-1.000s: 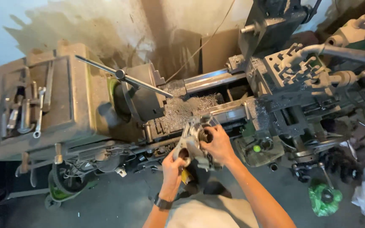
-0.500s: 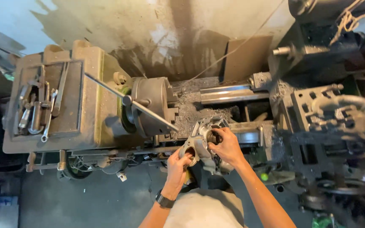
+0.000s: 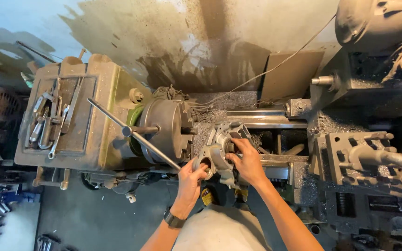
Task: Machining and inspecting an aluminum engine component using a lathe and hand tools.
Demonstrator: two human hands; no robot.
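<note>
Both hands have raised the casting (image 3: 219, 148) chuckward, its face hidden.

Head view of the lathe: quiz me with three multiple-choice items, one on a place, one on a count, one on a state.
1. Where is the grey metal casting?
A. In the tool tray on the headstock
B. Just right of the chuck, above the lathe bed
C. On the floor

2. How many hands grip the casting?
A. None
B. One
C. Two

3. What is the state of the long chuck key bar?
A. Stuck in the chuck, angled across it
B. Lying in the tool tray
C. Held in the right hand

Answers:
1 B, the casting sits in front of the chuck face, over the chip-strewn bed.
2 C, the left hand holds its lower edge and the right hand its right side.
3 A, the bar crosses the chuck diagonally with no hand on it.
</note>
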